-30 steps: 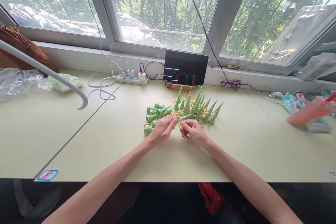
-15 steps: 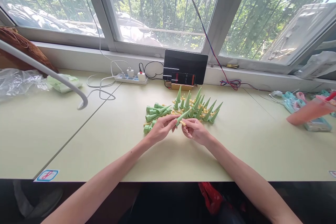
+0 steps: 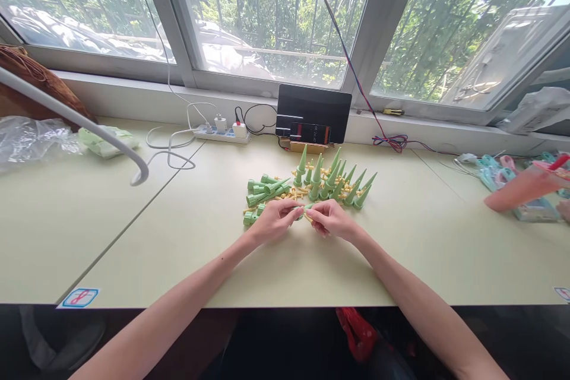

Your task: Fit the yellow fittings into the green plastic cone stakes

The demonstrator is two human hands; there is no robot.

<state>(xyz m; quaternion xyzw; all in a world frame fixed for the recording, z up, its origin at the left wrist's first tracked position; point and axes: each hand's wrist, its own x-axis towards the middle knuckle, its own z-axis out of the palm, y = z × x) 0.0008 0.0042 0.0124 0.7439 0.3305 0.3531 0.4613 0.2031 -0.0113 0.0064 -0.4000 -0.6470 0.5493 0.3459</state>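
My left hand (image 3: 276, 219) is closed on a green cone-shaped watering spike (image 3: 310, 206), mostly covered by the fingers and lying nearly level. Pinched in my right hand (image 3: 335, 219) is a small yellow valve piece (image 3: 308, 218), which meets the spike's side between both hands; how far it is seated is hidden. Just behind, several green spikes stand upright (image 3: 332, 181) on their caps, with yellow pieces sticking out of them. Near my left hand lies a pile of other green spikes (image 3: 267, 189), tips to the right. Loose yellow pieces (image 3: 297, 192) are scattered between these groups.
A dark tablet (image 3: 314, 110) with a phone showing a timer stands by the window. To its left lies a white power strip (image 3: 222, 132) with cables. A tilted cup of pink drink (image 3: 512, 193) and another person's hand (image 3: 563, 209) are at right. A white curved tube (image 3: 107, 142) crosses the left.
My right hand has moved slightly left, bringing the yellow piece against the green spike. The spike has turned flatter and is more covered by fingers. Another person's hand appears at the right edge.
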